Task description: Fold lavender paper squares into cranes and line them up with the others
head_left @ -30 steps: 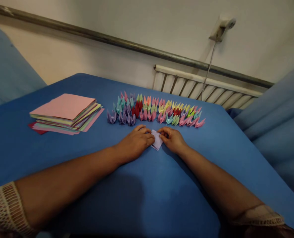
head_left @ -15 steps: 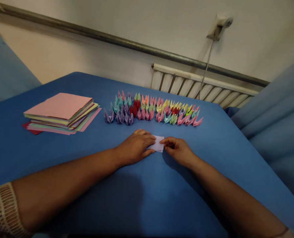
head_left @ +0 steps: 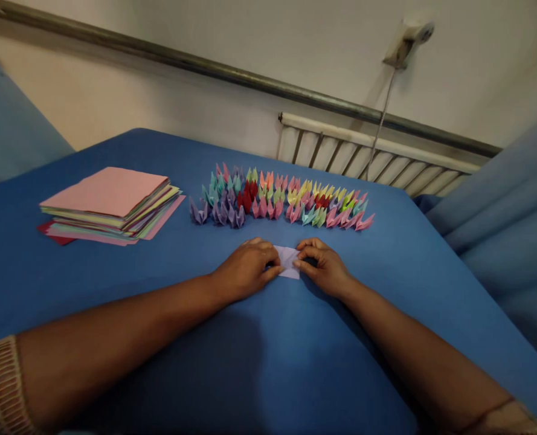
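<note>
Between the hands lay a small, pale lilac folded paper [head_left: 289, 261], flat on the blue desk [head_left: 268, 350], its ends pinched by left hand [head_left: 245, 269] and right hand [head_left: 325, 266].

A: Hands?
B: Left hand [head_left: 247, 269] and right hand [head_left: 325, 266] both low on the blue bench [head_left: 272, 362]. Each pinches one end of a small lilac folded paper [head_left: 289, 261] lying flat between them.
A: Beyond them?
B: Rows of folded paper figures [head_left: 281, 202], many colours, close-packed just past the hands. Stack of coloured sheets [head_left: 107, 205], pink on top, well apart to the left. Radiator [head_left: 372, 160] by the wall behind; a cable hangs from a wall socket [head_left: 406, 39]
</note>
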Demonstrator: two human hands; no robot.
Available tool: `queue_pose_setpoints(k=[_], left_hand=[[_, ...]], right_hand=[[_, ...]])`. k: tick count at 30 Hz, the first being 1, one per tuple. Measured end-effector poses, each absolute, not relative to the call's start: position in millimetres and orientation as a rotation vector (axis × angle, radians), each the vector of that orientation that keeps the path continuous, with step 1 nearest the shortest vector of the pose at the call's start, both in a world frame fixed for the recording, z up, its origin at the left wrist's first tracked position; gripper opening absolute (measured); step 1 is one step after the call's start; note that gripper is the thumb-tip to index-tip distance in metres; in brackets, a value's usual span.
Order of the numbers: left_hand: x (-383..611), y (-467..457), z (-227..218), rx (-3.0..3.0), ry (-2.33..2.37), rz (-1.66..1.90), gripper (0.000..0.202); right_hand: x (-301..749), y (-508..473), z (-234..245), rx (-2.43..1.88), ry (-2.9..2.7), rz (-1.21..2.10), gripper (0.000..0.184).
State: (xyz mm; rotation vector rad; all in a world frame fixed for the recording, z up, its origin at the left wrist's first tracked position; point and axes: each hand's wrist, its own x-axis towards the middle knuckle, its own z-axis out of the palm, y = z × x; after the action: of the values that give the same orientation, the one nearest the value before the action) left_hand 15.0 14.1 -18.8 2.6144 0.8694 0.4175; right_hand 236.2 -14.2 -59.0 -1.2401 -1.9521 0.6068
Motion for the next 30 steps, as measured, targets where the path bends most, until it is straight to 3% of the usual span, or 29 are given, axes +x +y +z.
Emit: queue_pose_setpoints(k=[9, 15, 25, 30], left_hand=[[15.8, 14.1, -20.1, 2.603, 0.946, 0.449, 0.017], [16.4, 14.4, -23.9, 2.518, 0.953, 0.511, 0.011], [16.9, 15.9, -24.6, 2.511, 0.942, 0.500, 0.014], [17.3, 16.1, -27.8, 2.531, 0.954, 0.514, 0.011]], right_hand=[[229.6, -12.8, -54.5, -1.298, -1.986, 0.522, 0.012], [235.6, -13.1, -56.4, -1.177, -1.986, 0.635, 0.004], [236.6, -10.8, -58.6, -1.206, -1.956, 0.684, 0.009], [231.3, -10.9, -58.2, -1.312, -1.944, 0.545, 0.014]])
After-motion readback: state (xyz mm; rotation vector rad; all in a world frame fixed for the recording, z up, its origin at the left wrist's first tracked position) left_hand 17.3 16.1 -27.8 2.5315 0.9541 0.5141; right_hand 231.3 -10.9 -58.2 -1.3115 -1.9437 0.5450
